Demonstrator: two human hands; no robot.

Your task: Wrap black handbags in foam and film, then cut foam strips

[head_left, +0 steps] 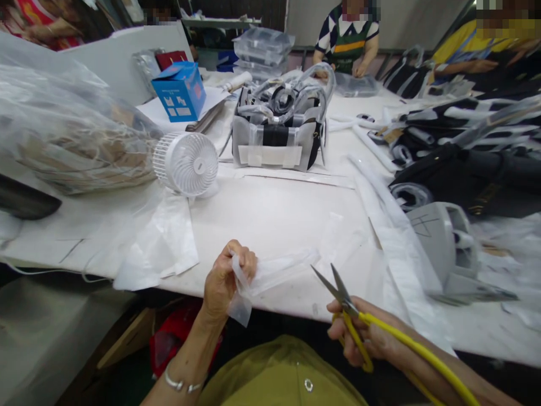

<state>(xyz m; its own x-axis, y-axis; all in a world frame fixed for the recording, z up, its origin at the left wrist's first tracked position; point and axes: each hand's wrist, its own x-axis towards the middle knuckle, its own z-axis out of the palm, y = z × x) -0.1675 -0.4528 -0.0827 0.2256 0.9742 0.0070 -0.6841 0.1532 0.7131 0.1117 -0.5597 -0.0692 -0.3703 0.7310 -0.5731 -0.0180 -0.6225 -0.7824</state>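
Observation:
My left hand (230,276) is closed around a strip of clear plastic film (283,269), whose loose end trails rightward over the table's front edge. In my right hand (367,332) is a pair of scissors (342,293) with yellow handles. The blades are parted and point up and left, close to the film's far end but apart from it. Beyond my hands, a black and grey handbag (279,132) stands upright, its handles wrapped in plastic.
A small white fan (186,163) and blue box (178,92) stand left, beside a big clear bag (76,124) of tags. A grey tape dispenser (443,248) and wrapped black bags (477,169) lie right. A co-worker (349,45) handles plastic across the white table (270,208).

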